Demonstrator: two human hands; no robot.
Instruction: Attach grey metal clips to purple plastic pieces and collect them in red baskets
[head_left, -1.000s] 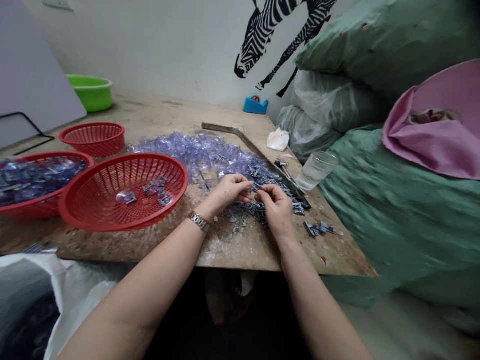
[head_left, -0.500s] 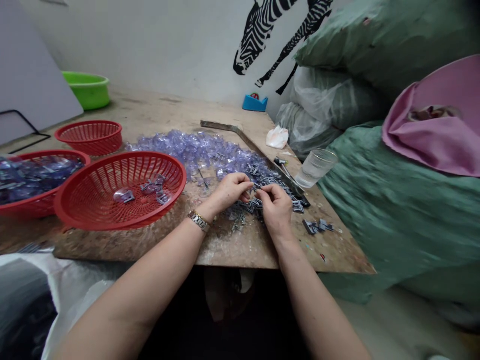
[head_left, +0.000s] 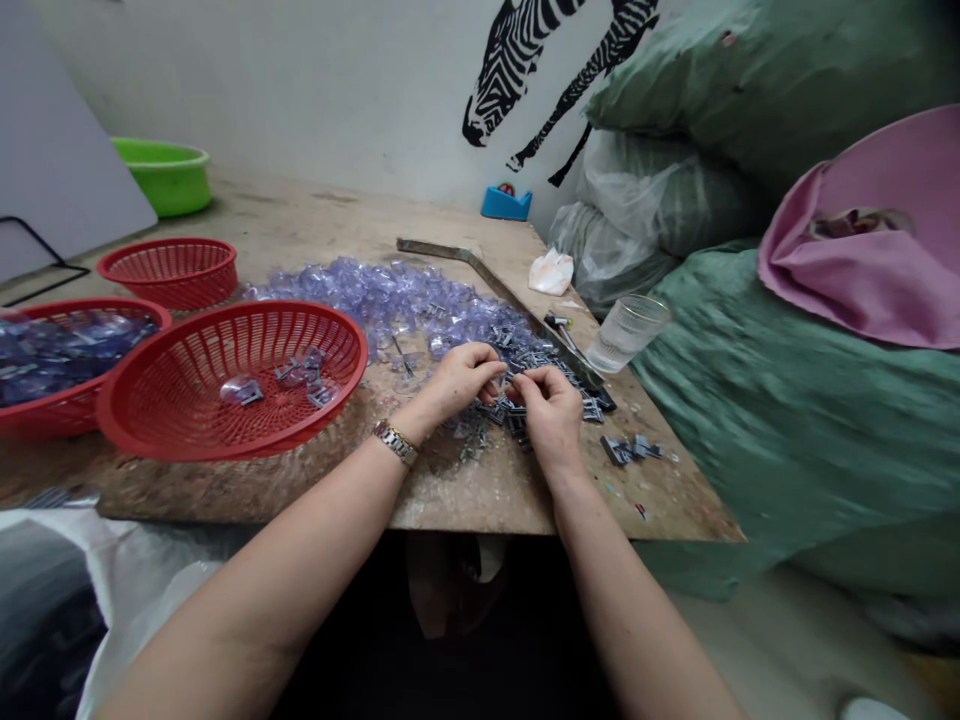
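Observation:
My left hand, with a metal watch on its wrist, is closed in a pinch above the table. Close beside it, my right hand pinches too, thumb against forefinger. Whatever the fingertips hold is too small and too hidden to name. Under and behind both hands lies a heap of small grey plastic parts. Clear purplish plastic pieces form a larger pile behind them. Left of my hands, a red basket contains several clear pieces with grey parts.
A fuller red basket and a smaller one stand at left, near a green basin. A bent metal strip borders the pile. A glass of water stands near the right edge, by green sacks. Loose grey parts lie nearby.
The view has shifted slightly, so the scene sits a little further left. Both hands stay pinched close together in nearly the same place.

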